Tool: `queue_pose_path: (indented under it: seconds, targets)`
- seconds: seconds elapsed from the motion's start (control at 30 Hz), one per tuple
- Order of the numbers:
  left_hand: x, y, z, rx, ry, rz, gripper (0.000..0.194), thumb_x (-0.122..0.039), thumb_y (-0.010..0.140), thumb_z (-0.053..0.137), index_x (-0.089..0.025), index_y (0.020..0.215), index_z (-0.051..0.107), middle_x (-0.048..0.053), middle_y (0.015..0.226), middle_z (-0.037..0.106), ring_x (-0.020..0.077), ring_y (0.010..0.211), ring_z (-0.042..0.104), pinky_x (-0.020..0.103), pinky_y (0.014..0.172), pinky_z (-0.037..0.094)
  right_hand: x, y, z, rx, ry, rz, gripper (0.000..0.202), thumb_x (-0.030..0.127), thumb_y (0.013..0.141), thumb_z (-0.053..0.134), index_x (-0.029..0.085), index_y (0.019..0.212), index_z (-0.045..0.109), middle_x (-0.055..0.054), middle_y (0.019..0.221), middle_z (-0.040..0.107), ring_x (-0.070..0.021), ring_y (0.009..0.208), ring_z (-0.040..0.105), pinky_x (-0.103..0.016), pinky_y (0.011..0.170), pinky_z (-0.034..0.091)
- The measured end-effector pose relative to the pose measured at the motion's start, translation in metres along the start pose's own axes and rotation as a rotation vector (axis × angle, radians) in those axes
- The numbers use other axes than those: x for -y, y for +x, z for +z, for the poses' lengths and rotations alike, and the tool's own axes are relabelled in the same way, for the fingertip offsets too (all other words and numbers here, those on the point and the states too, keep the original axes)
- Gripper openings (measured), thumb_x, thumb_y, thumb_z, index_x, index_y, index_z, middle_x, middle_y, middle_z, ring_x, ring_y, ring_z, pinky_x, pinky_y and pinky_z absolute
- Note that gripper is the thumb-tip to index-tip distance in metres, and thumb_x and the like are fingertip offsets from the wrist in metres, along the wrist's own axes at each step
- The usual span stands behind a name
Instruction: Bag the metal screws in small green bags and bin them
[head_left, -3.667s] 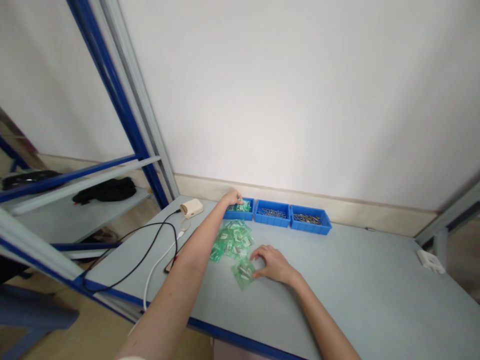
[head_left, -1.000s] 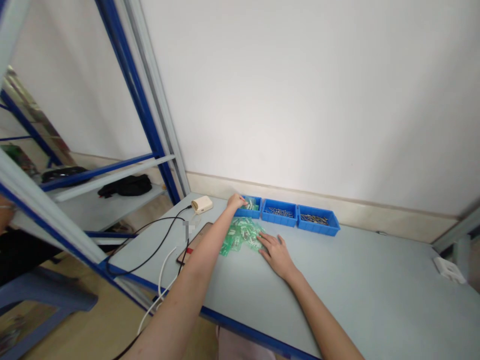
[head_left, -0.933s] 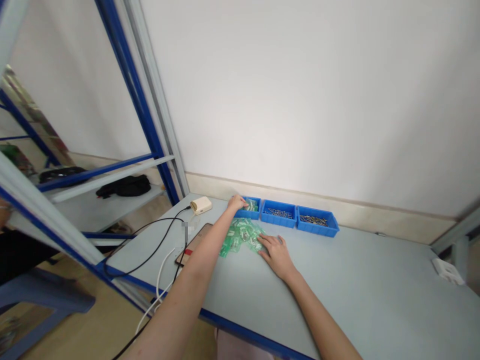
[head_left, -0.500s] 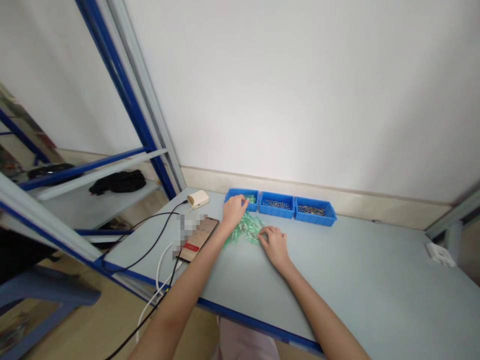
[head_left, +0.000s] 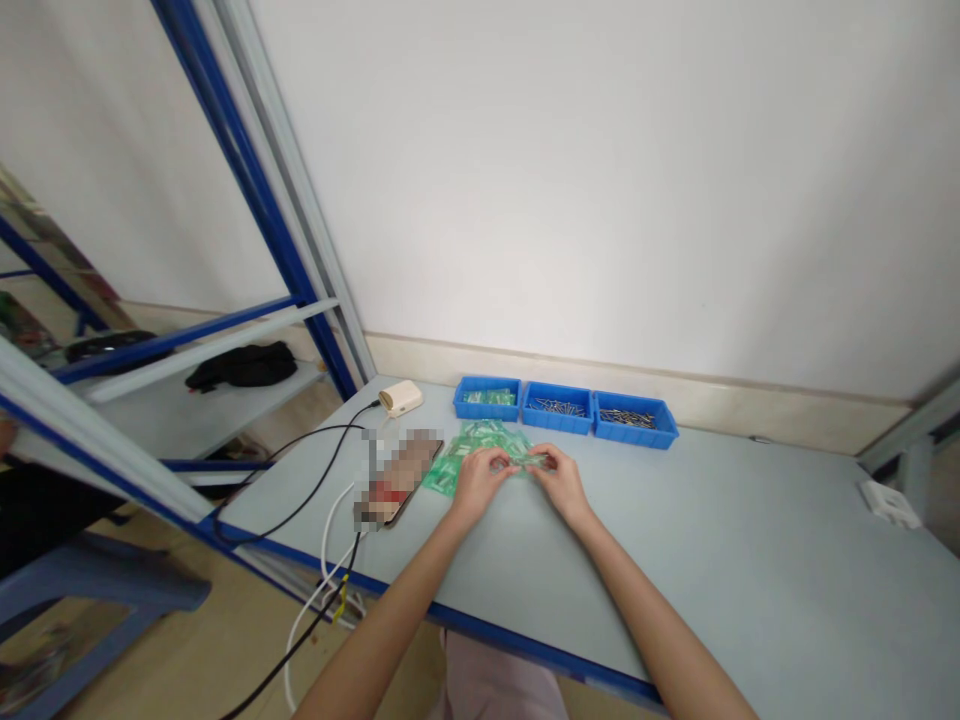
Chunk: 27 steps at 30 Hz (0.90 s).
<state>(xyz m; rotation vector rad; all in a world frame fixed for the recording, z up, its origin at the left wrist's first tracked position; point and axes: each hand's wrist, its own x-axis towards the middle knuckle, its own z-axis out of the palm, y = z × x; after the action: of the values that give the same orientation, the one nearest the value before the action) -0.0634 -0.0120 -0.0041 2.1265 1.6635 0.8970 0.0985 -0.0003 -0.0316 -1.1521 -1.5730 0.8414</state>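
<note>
Now left hand and right hand both pinch one small green plastic bag mid-frame, below three blue plastic bins.

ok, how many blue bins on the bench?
3, in a row along the wall: left bin with green bags, middle bin and right bin with small metal parts. None seems hidden.
</note>
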Motion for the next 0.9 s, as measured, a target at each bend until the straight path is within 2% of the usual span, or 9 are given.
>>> queue_pose_path:
  seconds: [0.13,0.23,0.3,0.4,0.5,0.6,0.73,0.8,0.9]
  targets:
    - [-0.004,-0.01,-0.009,-0.289,-0.031,0.266,0.011,-0.024,0.081,0.057,-0.022,0.077,0.067,0.002,0.086,0.069,0.0188,0.088,0.056,0.034,0.08,0.036,0.017,-0.002,-0.008,-0.015,0.307,-0.14,0.007,0.018,0.068,0.059,0.019,0.062,0.062,-0.003,0.074,0.067,-0.018,0.083,0.06,-0.032,0.083,0.043]
    - [-0.007,-0.017,-0.012,-0.323,-0.072,0.385,0.014,-0.025,0.082,0.055,-0.023,0.079,0.068,0.001,0.084,0.07,0.018,0.085,0.057,0.034,0.08,0.036,0.028,-0.005,-0.013,-0.035,0.357,-0.177,0.012,0.018,0.068,0.059,0.02,0.057,0.062,-0.002,0.069,0.066,-0.0179,0.082,0.061,-0.033,0.084,0.043]
    - [-0.008,-0.015,-0.011,-0.318,-0.153,0.313,0.012,-0.029,0.079,0.059,-0.022,0.077,0.069,0.002,0.079,0.069,0.0184,0.081,0.057,0.033,0.079,0.037,0.03,-0.004,-0.014,-0.059,0.358,-0.126,0.004,0.021,0.068,0.062,0.02,0.066,0.065,-0.003,0.077,0.068,-0.0183,0.084,0.061,-0.033,0.083,0.044]
    - [-0.007,-0.003,-0.005,-0.261,-0.415,0.01,0.022,-0.039,0.072,0.062,-0.018,0.069,0.069,0.004,0.068,0.066,0.0172,0.067,0.057,0.029,0.067,0.041,0.025,0.0,-0.012,-0.095,0.402,0.042,0.029,0.031,0.065,0.066,0.02,0.091,0.062,-0.006,0.096,0.067,-0.0208,0.086,0.062,-0.032,0.073,0.048]
    - [-0.003,0.01,-0.002,-0.072,-0.669,-0.231,0.032,-0.046,0.065,0.064,-0.014,0.063,0.067,0.003,0.06,0.064,0.014,0.056,0.054,0.025,0.056,0.039,0.015,0.003,-0.008,-0.053,0.432,0.191,0.047,0.042,0.067,0.063,0.018,0.106,0.054,-0.007,0.089,0.067,-0.0209,0.069,0.065,-0.031,0.061,0.048]
    - [0.005,0.022,-0.005,0.002,-0.756,-0.294,0.034,-0.047,0.06,0.067,-0.014,0.063,0.066,0.004,0.06,0.064,0.0122,0.053,0.052,0.023,0.053,0.038,0.008,0.003,-0.006,-0.007,0.405,0.186,0.051,0.046,0.073,0.057,0.018,0.114,0.046,-0.005,0.083,0.068,-0.019,0.062,0.065,-0.031,0.065,0.047]
    - [0.024,0.052,-0.017,-0.124,-0.634,-0.302,0.038,-0.049,0.065,0.062,-0.012,0.073,0.067,0.007,0.07,0.067,0.0139,0.059,0.057,0.023,0.055,0.041,0.004,0.001,-0.005,0.028,0.335,0.13,0.045,0.044,0.077,0.052,0.019,0.114,0.044,-0.005,0.09,0.067,-0.0161,0.061,0.063,-0.033,0.071,0.046]
    - [0.035,0.075,-0.025,-0.173,-0.486,-0.313,0.038,-0.047,0.069,0.059,-0.011,0.08,0.066,0.008,0.076,0.068,0.0146,0.064,0.059,0.023,0.059,0.044,0.003,0.0,-0.004,0.1,0.295,0.107,0.04,0.041,0.077,0.052,0.017,0.109,0.048,-0.005,0.086,0.067,-0.0154,0.061,0.062,-0.032,0.071,0.046]
    - [0.051,0.111,-0.037,-0.173,-0.373,-0.346,0.035,-0.041,0.076,0.056,-0.009,0.084,0.065,0.008,0.078,0.067,0.0149,0.067,0.06,0.024,0.062,0.046,0.004,-0.003,-0.003,0.254,0.216,0.062,0.029,0.034,0.078,0.05,0.017,0.1,0.055,-0.004,0.084,0.066,-0.0147,0.063,0.061,-0.03,0.068,0.046]
